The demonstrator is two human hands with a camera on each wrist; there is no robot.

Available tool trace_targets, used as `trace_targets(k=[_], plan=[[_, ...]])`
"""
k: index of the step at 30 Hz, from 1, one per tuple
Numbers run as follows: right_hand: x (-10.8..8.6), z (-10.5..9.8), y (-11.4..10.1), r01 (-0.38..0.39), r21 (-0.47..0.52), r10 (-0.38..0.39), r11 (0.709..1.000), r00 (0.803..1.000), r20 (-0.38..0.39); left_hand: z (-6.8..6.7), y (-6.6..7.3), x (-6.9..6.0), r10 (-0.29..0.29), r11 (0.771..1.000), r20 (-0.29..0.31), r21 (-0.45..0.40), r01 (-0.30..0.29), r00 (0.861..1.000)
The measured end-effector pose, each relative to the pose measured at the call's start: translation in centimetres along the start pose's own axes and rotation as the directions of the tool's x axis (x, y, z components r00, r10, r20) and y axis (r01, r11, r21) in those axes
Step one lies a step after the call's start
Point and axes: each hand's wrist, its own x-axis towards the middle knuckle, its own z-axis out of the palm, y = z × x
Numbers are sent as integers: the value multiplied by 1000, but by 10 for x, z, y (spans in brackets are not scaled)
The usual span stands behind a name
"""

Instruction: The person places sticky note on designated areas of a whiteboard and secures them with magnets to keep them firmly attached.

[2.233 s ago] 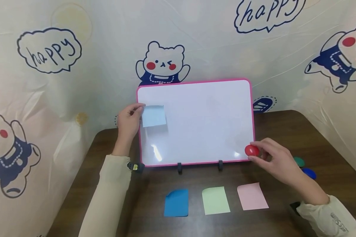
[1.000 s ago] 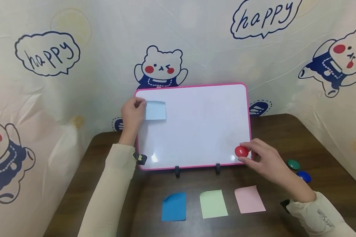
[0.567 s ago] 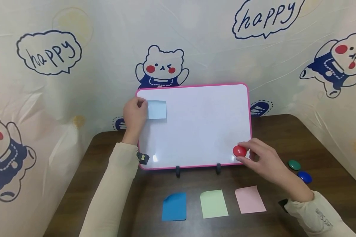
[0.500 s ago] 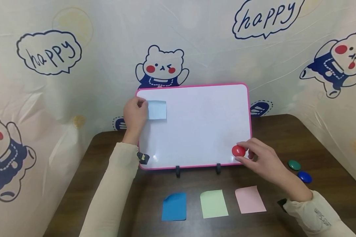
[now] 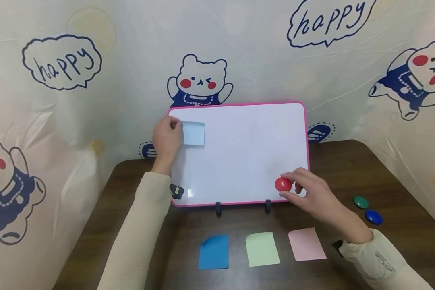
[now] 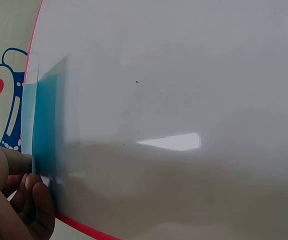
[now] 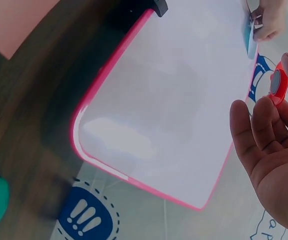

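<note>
My left hand (image 5: 167, 140) pinches the left edge of a light blue sticky note (image 5: 193, 133) at the upper left of a pink-framed whiteboard (image 5: 239, 157). In the left wrist view the note (image 6: 46, 125) stands edge-on to the board, its reflection beside it, so full contact is hard to judge. Between thumb and finger, my right hand (image 5: 311, 195) holds a round red magnet (image 5: 283, 184) in front of the board's lower right. A grey disc shows on the back of the magnet (image 7: 279, 82) in the right wrist view, and it is apart from the board.
Dark blue (image 5: 214, 252), pale green (image 5: 263, 249) and pink (image 5: 307, 244) sticky notes lie in a row on the brown table (image 5: 174, 257). A green magnet (image 5: 360, 202) and a blue magnet (image 5: 373, 217) rest at the right. Two black feet (image 5: 218, 208) support the board.
My left hand has brought the light blue note slightly up and right on the board. My right hand has carried the red magnet leftward from the board's right edge.
</note>
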Motion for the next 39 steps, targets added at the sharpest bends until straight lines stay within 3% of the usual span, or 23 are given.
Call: trace_targets(k=[13,21,29,39], plan=[[8,6,-4,-1,21,1,1000,1000,21,-1,0,4,-20,1000,13,-3,20,1000],[15,12,-8,52,39,-53,998,998,24,0,1,3,11,1000,15,-13,-11,1000],[22,13,-11,102,29,-102,994,995,19,-5,6,1,-26,999,36,-41,28,999],[35,13,-21,129,23,-130,991,990,54,-10,1,2,-4,1000,78,-27,6,997]])
